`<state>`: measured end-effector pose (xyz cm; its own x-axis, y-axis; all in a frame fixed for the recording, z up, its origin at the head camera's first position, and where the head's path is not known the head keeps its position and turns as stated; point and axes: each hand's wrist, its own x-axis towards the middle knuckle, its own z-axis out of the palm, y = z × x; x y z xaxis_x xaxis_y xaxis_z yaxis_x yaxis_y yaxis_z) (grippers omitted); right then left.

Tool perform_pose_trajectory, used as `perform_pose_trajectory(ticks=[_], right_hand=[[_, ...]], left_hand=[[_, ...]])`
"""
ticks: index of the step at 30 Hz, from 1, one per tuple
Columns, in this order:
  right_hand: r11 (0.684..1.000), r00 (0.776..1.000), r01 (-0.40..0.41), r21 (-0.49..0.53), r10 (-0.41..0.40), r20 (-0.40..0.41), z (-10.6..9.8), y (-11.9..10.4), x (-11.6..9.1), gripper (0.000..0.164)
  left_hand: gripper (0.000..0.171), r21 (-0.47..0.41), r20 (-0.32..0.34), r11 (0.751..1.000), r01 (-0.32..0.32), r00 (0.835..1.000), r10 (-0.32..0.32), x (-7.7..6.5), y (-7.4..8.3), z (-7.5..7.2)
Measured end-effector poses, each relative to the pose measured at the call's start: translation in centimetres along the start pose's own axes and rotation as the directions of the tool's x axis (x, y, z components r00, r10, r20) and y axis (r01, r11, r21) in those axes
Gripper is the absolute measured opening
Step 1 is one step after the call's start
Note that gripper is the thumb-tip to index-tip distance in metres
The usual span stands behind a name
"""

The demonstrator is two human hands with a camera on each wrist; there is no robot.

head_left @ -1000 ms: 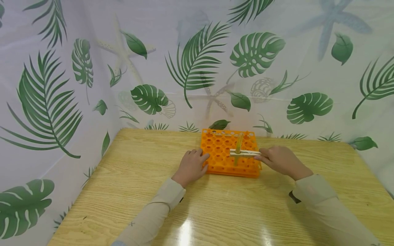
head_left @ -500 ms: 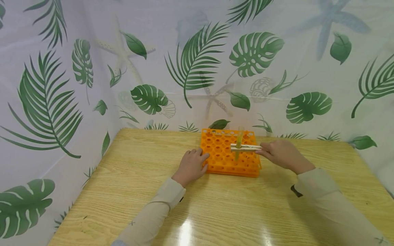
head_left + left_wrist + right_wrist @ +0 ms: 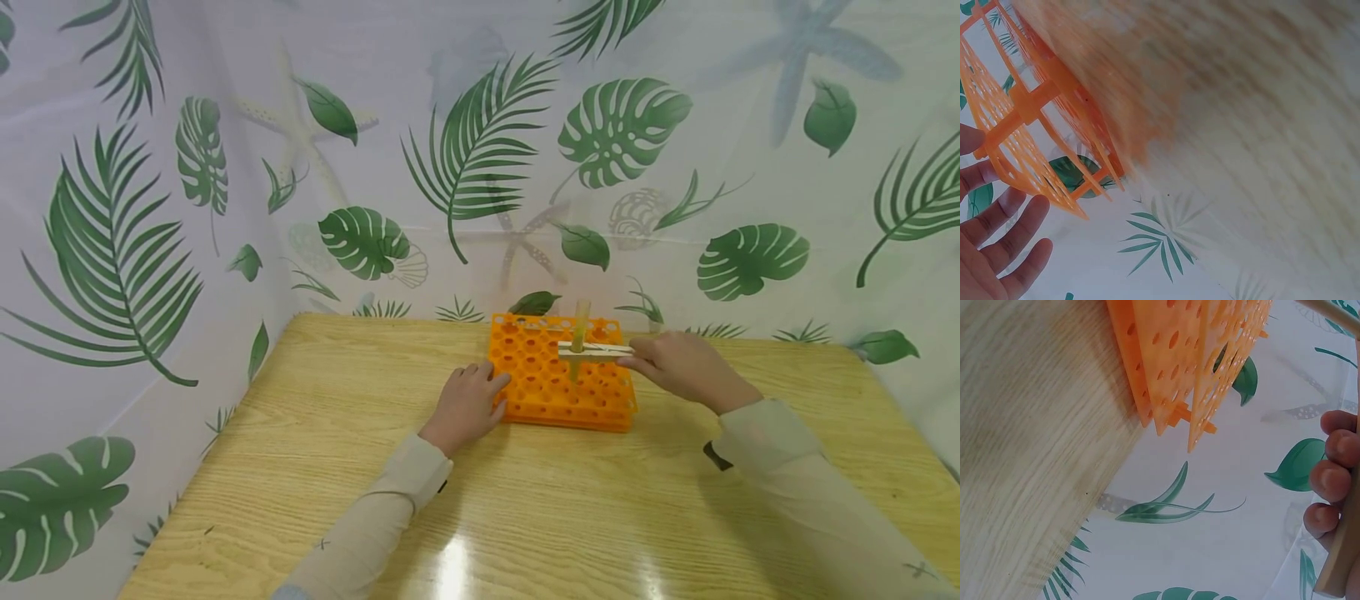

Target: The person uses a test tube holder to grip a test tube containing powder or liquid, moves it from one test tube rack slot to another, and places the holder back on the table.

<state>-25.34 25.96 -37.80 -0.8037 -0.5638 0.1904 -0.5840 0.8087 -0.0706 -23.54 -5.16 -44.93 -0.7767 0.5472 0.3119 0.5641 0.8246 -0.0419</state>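
Note:
An orange test tube rack [image 3: 531, 379] with rows of round holes stands at the back of the table. My left hand [image 3: 467, 406] rests against its left end, touching the edge with fingertips; the left wrist view has these fingers [image 3: 1013, 219] loosely extended. My right hand [image 3: 682, 367] grips a wooden test tube clamp [image 3: 596, 351] that reaches left over the rack. A glass test tube [image 3: 581, 325] with yellow liquid sits in the clamp's jaws, nearly upright. Its lower end appears above the rack's holes. The right wrist view shows fingers curled round the clamp's handle [image 3: 1342, 550].
The wood-grain table [image 3: 555, 517] spreads in front of the rack and to both sides. Close behind the rack hangs a white cloth [image 3: 420, 167] printed with green leaves and starfish.
My right hand has lifted the clamp and test tube a little, so the tube stands higher over the rack. My left hand and the rack have stayed where they were.

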Motion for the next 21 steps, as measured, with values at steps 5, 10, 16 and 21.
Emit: perform_pose_trajectory(ticks=[5, 10, 16, 21], right_hand=[[1.000, 1.000, 0.008, -0.012, -0.009, -0.029, 0.2, 0.3, 0.7, 0.037], [1.000, 0.999, 0.009, -0.014, -0.010, -0.038, 0.1, 0.2, 1.3, 0.035], [1.000, 1.000, -0.022, -0.013, 0.022, -0.018, 0.3, 0.2, 2.1, 0.035], [0.999, 0.999, -0.044, 0.000, 0.044, 0.005, 0.5, 0.3, 2.9, 0.035]], left_hand=[[0.024, -0.008, -0.004, 1.000, 0.001, 1.000, -0.002, 0.0, 0.0, 0.1], [0.025, -0.012, 0.006, 1.000, 0.004, 1.000, -0.004, 0.1, -0.1, 0.1], [0.026, -0.021, 0.018, 1.000, 0.013, 1.000, -0.013, 0.1, 0.0, 0.1], [0.027, -0.016, 0.018, 1.000, 0.015, 1.000, -0.015, 0.0, 0.0, 0.1]])
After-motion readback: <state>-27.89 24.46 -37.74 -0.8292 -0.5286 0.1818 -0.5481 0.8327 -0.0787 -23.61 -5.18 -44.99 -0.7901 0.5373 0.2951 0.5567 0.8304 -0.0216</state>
